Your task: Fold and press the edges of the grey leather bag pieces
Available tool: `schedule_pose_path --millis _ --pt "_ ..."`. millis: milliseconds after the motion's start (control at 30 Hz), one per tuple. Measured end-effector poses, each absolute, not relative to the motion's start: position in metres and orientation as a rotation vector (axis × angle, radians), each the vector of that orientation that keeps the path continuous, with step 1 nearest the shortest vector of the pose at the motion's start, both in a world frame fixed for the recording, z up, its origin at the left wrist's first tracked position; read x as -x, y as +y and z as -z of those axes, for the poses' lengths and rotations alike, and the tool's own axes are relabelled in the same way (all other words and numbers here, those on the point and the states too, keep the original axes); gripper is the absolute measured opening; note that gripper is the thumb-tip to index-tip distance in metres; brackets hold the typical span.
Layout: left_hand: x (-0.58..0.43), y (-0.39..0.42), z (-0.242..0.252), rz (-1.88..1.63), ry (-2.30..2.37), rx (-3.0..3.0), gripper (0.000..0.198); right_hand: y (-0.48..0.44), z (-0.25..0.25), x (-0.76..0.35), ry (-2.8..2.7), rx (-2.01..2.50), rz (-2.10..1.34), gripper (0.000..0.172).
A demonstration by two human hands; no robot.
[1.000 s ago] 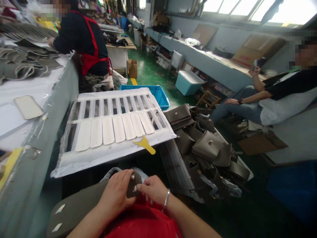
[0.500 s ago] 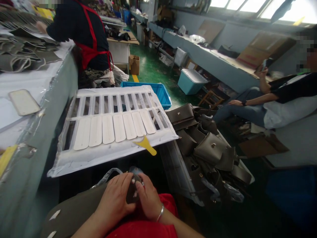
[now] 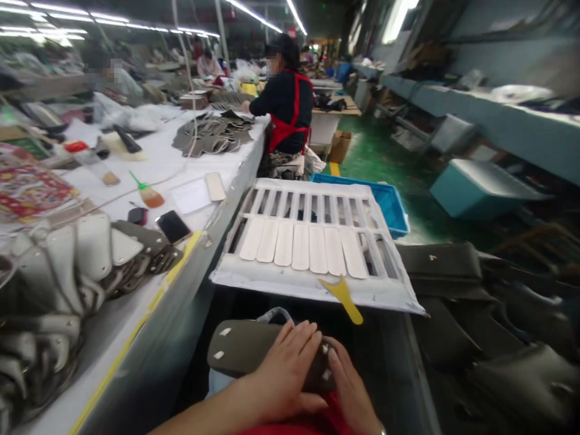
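A dark olive bag [image 3: 244, 347] lies across my lap, its long flat side up, with small white tabs near both ends. My left hand [image 3: 290, 365] rests over its right half, fingers together and wrapped on the surface. At the bag's right end my right hand [image 3: 351, 380] grips the edge, the thumb near the white tabs. Behind the bag a clear plastic-wrapped handle [image 3: 275, 314] sticks up. Beyond it, a white slatted rack [image 3: 272, 275] carries several pale strips [image 3: 300, 246] side by side, and a yellow forked tool [image 3: 347, 300] sits on its front edge.
The left table [image 3: 122, 338] bears pale-backed leather pieces [image 3: 93, 244], a black phone [image 3: 173, 226] and a glue bottle [image 3: 148, 194]. Olive bags [image 3: 446, 263] are piled at right. A blue crate [image 3: 394, 211] stands behind the rack; a person in a red apron [image 3: 290, 112] works further back.
The view has swung left and up, bringing in more of the left table and losing the seated person. Both hands remain on the bag, with the left lying flatter across it.
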State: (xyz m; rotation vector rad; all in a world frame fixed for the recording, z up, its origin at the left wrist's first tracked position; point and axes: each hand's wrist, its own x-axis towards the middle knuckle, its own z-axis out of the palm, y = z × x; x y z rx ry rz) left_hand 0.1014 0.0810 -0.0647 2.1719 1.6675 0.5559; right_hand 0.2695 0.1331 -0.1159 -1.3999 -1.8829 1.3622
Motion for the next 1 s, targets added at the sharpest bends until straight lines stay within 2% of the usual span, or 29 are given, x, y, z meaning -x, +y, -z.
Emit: schedule_pose_path --millis 100,167,267,400,567,767,1000 --pt "-0.054 0.042 0.057 -0.837 2.127 -1.851 0.049 0.137 0.118 -0.268 -2.11 1.361 -0.858 0.046" --pt "-0.017 0.014 0.057 -0.974 2.366 -1.438 0.028 0.136 0.111 -0.259 -2.298 1.156 -0.452 0.047" --pt "0.024 -0.015 0.063 -1.019 2.259 -0.907 0.028 0.131 0.092 -0.228 -2.577 0.764 -0.186 0.056" --pt "0.034 -0.023 0.072 -1.099 1.855 -0.577 0.037 0.12 0.071 -0.17 -2.842 0.541 -0.331 0.066" --pt "0.03 -0.018 0.074 -1.119 1.833 -0.561 0.038 0.11 0.069 -0.133 -2.987 0.551 -0.542 0.076" --pt "0.036 -0.014 0.072 -1.067 1.967 -0.728 0.035 0.109 0.07 -0.133 -3.053 0.581 -0.524 0.077" --pt "0.04 -0.011 0.081 -1.055 1.886 -0.668 0.03 0.114 0.08 -0.129 -3.009 0.504 -0.379 0.074"
